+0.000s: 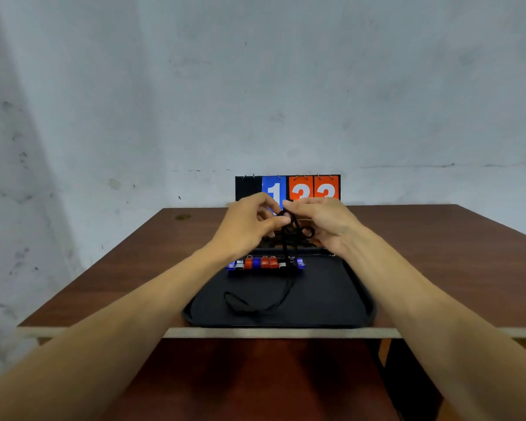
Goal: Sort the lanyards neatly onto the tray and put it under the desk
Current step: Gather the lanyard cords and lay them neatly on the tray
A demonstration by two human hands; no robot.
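Note:
A black tray (331, 302) lies on the brown desk (134, 262), reaching its front edge. Across the tray's far part runs a row of blue, red and clear lanyard clips (264, 264). A tangled bunch of black lanyard cords (295, 233) hangs above that far end, pinched from both sides by my left hand (249, 223) and my right hand (322, 221). One black cord loop (255, 302) trails down from the bunch and lies on the tray's middle. The hands hide part of the bunch.
A flip scoreboard (287, 188) showing a blue 1 and orange digits stands at the desk's back edge against the grey wall. Below the desk's front edge (255, 332) a reddish floor shows.

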